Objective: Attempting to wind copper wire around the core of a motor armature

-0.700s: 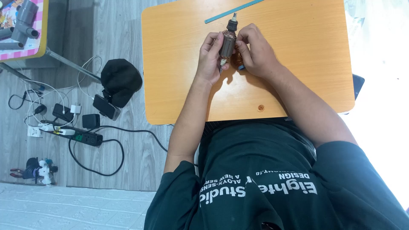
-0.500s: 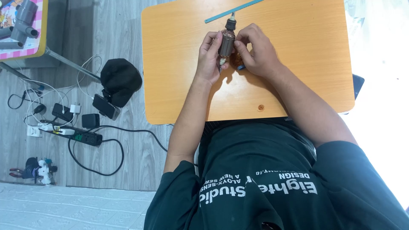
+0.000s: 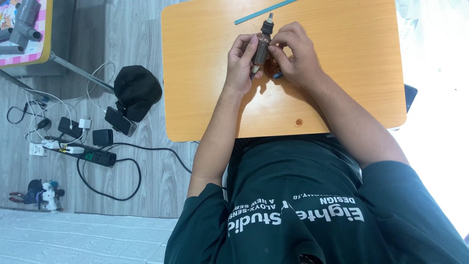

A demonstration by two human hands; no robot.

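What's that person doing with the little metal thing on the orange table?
A person sits at a small orange table and holds a brown motor part with a metal shaft upright between both hands. The left hand wraps its side, and the right hand pinches it from the other side. A thin teal strip lies on the table beyond it. A power strip lies on the floor.

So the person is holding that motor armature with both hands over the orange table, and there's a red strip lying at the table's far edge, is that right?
Not quite: the strip at the far edge is teal, not red, as the head view shows. The rest holds: both the left hand and the right hand hold the motor armature over the orange table.
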